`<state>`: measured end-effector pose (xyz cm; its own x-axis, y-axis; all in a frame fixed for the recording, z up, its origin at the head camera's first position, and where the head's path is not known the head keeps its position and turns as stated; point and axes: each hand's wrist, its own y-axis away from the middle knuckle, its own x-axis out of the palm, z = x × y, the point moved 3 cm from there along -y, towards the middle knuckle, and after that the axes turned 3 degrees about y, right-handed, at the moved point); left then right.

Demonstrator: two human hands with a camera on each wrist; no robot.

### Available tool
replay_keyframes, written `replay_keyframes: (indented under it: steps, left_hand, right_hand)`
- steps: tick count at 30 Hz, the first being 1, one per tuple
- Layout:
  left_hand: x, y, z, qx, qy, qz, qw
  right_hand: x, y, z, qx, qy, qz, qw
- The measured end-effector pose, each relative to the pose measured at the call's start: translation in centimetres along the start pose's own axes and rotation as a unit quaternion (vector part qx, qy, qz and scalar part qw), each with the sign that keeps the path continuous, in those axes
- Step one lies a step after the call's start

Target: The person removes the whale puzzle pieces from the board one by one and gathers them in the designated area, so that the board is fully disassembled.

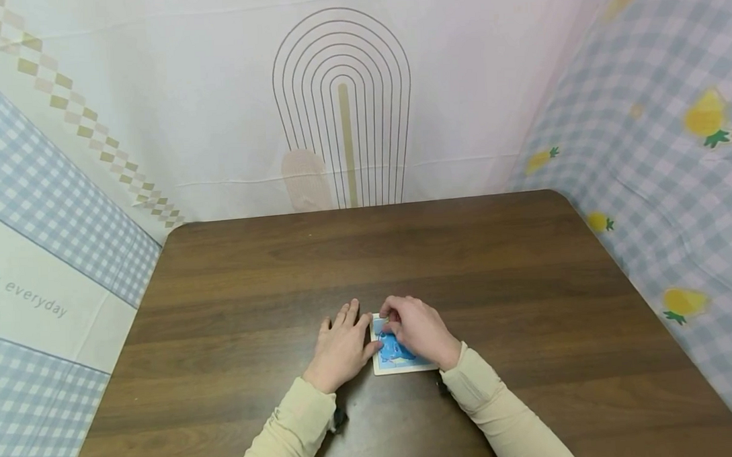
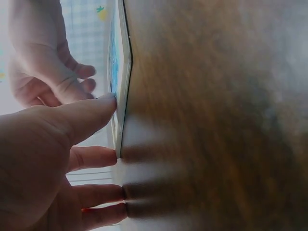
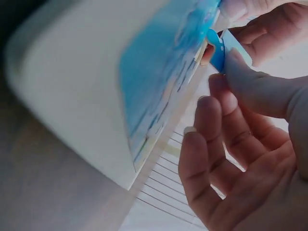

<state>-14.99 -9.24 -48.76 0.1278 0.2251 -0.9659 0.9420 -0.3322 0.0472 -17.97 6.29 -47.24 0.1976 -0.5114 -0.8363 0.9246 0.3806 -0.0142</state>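
Sleeves of cream cloth (image 1: 294, 419) are closest, one per forearm. My left hand (image 1: 341, 347) next: fingers nearly straight, a bit spread, gripping nothing. Its thumb rests on the left border of a thin, flat, white-edged board with a blue picture (image 1: 401, 370), index fingertip at the far left corner, other tips on the brown wood-grain table (image 1: 464, 252). My right hand (image 1: 424, 329) is over the board: thumb and index finger pinch a small, flat, blue-and-pale piece (image 3: 219, 54); remaining fingers curl loosely, hold nothing. Piece is at the picture's far left part, seems tilted; can't tell if its lower edge touches.

Handling, my guess: piece is light and stiff, smooth enough to twist or slip if I squeeze one corner. Best hold: opposite edges, or both faces near the middle. Board looks light and rigid too, could slide, so I'd press its left border.

Farther off, white cloth with thin dark arches (image 1: 362, 107) behind the table, blue-checked cloth with yellow fruit (image 1: 667, 177) at right.
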Motion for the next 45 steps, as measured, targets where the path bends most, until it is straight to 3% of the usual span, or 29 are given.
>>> replay_keyframes:
  steps: [4,7,12,17,28,45]
  left_hand:
    - [0.1,0.0,-0.1,0.006,0.008,0.004,0.9999]
    - [0.2,0.1,-0.1,0.011,0.019,0.014,0.9997]
    - [0.2,0.3,0.2,0.015,0.030,0.028,0.9990]
    - [0.0,0.5,0.4,0.020,0.024,0.029,0.9991]
    - [0.1,0.5,0.2,0.020,0.020,0.021,0.9994]
    - [0.2,0.5,0.2,0.016,0.023,0.025,0.9993]
  right_hand:
    - [-2.0,0.3,-1.2,0.030,-0.059,-0.039,0.997]
    - [-4.0,0.7,-3.3,0.057,-0.072,-0.067,0.994]
    - [-6.3,1.9,-7.5,0.096,-0.058,-0.049,0.992]
    - [-7.1,3.1,-10.1,0.117,-0.056,-0.035,0.991]
    - [-6.2,3.7,-10.9,0.173,-0.009,-0.014,0.985]
    - [-6.1,3.6,-10.7,0.191,0.010,0.006,0.982]
